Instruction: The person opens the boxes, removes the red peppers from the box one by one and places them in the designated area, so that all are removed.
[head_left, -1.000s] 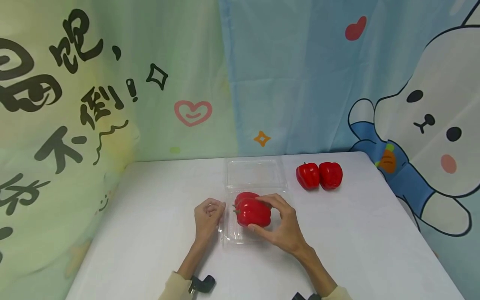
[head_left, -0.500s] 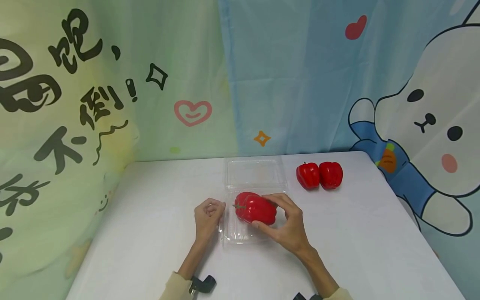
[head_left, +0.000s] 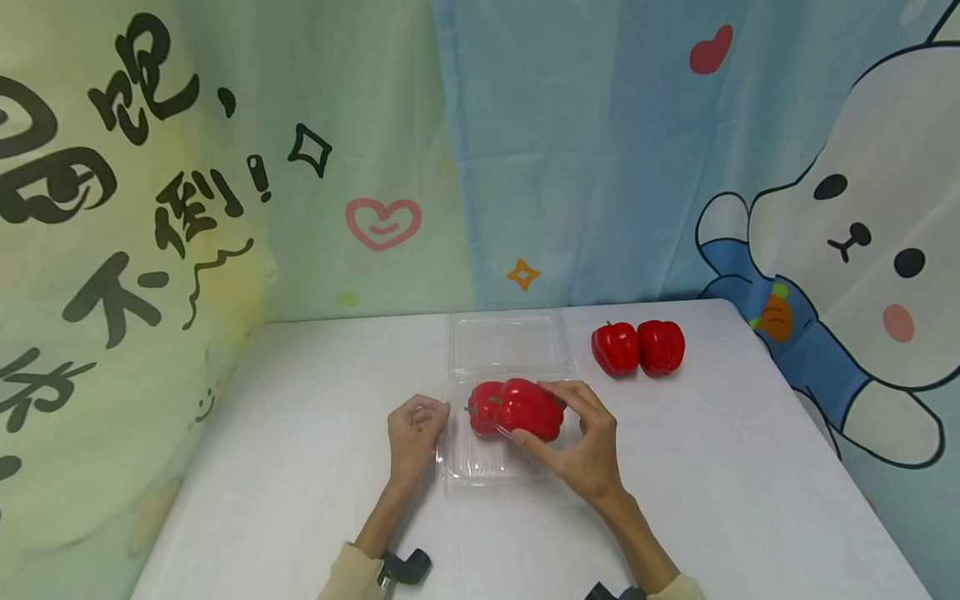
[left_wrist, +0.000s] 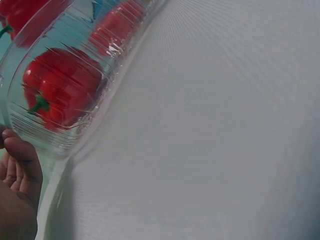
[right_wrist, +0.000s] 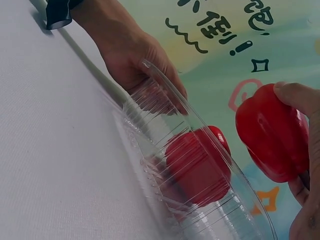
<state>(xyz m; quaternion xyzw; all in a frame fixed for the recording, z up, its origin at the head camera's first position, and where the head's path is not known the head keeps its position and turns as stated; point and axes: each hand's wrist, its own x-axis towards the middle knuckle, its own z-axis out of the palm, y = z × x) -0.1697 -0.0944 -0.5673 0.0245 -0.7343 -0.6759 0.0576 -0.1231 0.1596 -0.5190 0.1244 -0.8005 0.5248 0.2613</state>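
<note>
My right hand (head_left: 588, 450) holds a red bell pepper (head_left: 530, 410) between thumb and fingers, over the right part of a clear plastic clamshell container (head_left: 480, 471). In the right wrist view this held pepper (right_wrist: 270, 132) is raised above the container's rim. Another red bell pepper (head_left: 482, 410) lies inside, its green stem to the left; the held one partly covers it from the head view. Through the ribbed wall, the left wrist view shows the inside pepper (left_wrist: 65, 87). My left hand (head_left: 415, 433) pinches the container's left rim with curled fingers.
The container's clear lid (head_left: 506, 346) lies folded back, away from me. Two more red bell peppers, a left one (head_left: 616, 348) and a right one (head_left: 661, 347), sit side by side at the back right of the white table (head_left: 300, 467). A printed curtain (head_left: 570, 150) hangs behind.
My right hand has moved the held bell pepper to the right and slightly back, uncovering more of the pepper in the container. My left hand stays at the rim.
</note>
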